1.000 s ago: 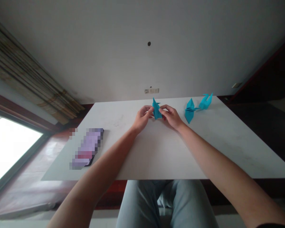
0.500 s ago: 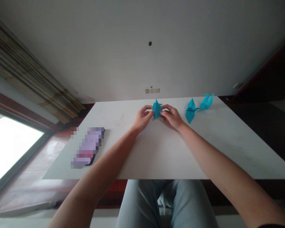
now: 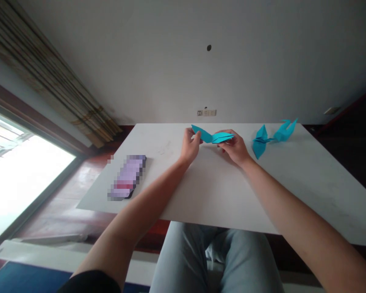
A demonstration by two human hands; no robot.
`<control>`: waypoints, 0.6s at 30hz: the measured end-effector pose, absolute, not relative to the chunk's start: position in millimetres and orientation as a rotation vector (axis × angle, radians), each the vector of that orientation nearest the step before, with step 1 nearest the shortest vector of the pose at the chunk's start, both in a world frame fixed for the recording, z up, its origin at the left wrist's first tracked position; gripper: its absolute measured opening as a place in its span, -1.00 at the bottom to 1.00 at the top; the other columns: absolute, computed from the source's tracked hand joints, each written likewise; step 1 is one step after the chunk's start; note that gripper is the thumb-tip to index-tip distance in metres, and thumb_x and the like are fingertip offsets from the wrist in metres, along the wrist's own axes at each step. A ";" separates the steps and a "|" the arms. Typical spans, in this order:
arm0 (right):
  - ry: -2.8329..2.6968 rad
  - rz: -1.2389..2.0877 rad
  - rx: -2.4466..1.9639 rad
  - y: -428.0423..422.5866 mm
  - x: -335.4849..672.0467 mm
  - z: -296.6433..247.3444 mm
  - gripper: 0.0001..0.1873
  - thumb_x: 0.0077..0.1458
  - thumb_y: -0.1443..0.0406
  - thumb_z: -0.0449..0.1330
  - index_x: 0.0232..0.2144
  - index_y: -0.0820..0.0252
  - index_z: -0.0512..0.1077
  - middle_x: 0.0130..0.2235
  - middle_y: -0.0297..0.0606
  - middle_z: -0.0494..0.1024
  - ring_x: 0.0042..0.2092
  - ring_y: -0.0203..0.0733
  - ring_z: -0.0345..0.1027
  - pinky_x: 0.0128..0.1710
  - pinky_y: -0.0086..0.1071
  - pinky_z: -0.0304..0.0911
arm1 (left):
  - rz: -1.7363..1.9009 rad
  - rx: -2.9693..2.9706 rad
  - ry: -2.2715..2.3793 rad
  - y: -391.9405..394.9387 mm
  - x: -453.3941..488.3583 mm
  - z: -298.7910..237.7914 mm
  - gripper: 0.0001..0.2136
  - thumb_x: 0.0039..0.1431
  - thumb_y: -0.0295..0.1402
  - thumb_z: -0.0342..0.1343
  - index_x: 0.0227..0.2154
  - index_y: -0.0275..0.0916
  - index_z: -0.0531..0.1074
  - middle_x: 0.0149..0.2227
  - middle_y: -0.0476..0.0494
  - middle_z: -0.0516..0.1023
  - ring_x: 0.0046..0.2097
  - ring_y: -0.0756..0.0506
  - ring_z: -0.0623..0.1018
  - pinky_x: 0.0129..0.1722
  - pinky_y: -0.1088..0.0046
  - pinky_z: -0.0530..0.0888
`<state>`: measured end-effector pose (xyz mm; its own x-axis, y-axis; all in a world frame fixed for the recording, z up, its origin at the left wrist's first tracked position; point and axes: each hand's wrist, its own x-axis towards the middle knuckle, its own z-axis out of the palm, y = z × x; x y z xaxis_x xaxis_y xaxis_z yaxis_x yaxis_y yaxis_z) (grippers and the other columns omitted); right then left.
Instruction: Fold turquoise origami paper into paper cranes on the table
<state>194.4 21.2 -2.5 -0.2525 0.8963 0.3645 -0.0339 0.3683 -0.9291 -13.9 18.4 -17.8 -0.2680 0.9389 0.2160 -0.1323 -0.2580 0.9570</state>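
A blue origami crane (image 3: 212,138) is spread out sideways between my two hands, above the far half of the white table. My left hand (image 3: 191,145) pinches its left wing between thumb and fingers. On the other side, my right hand (image 3: 234,147) grips the right wing, with the thumb under it and the fingers behind. The hands partly hide the wings' outer parts. To the right of my right hand lies another blue origami crane (image 3: 261,140) with its wings spread. A further blue folded paper crane (image 3: 285,132) stands just beyond it, with raised points.
A phone (image 3: 128,177) with a pixelated screen lies on the left part of the white table (image 3: 213,195). Behind the table is a wall with sockets (image 3: 206,112). A curtain (image 3: 64,81) and a bright window are at the left.
The crane in my hands has gone from a compact upright shape to wings drawn out left and right. My hands have moved further apart. The camera view has shifted.
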 end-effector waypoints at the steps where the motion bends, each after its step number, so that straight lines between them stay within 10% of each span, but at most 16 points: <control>1: -1.552 1.076 -0.787 20.9 194.3 -1.4 -0.38 0.03 -0.17 0.64 -0.07 0.03 0.60 -0.07 -0.21 0.73 -0.22 -0.13 0.57 -0.46 -0.39 0.34 | 1.649 1.075 1.137 20.0 -14.6 -18.3 -0.68 0.50 -0.16 0.34 -0.06 -0.10 0.26 -0.08 -0.05 0.61 -0.16 -0.06 0.67 -0.08 0.33 0.67; 9: -1.430 1.062 -0.752 25.4 192.0 3.9 -0.34 -0.02 -0.26 0.64 -0.22 -0.01 0.50 -0.24 -0.29 0.69 -0.22 -0.09 0.61 -0.46 -0.38 0.39 | 1.673 1.573 1.492 -0.9 -19.0 -5.0 -0.59 0.12 -0.46 0.57 0.01 -0.07 0.63 0.33 -0.28 0.57 0.42 -0.44 0.47 0.48 -0.13 0.37; 14: -1.383 1.087 -0.780 24.3 192.9 8.4 -0.28 -0.05 -0.30 0.65 -0.21 0.00 0.48 -0.24 -0.30 0.68 -0.23 -0.12 0.60 -0.48 -0.39 0.40 | 1.474 1.830 1.283 -16.8 -13.2 8.5 -0.88 0.48 -0.30 0.33 -0.05 -0.03 0.76 0.13 -0.19 0.79 0.28 -0.36 0.65 0.50 -0.13 0.34; 18: -1.395 1.127 -0.788 18.9 191.3 13.3 -0.28 0.01 -0.37 0.59 -0.23 0.01 0.51 -0.27 -0.30 0.65 -0.21 -0.11 0.60 -0.46 -0.38 0.45 | 1.460 1.797 1.088 -17.3 -8.9 8.3 -0.68 0.48 0.00 0.37 0.02 -0.12 0.74 0.07 -0.25 0.83 0.13 -0.29 0.75 0.31 0.06 0.57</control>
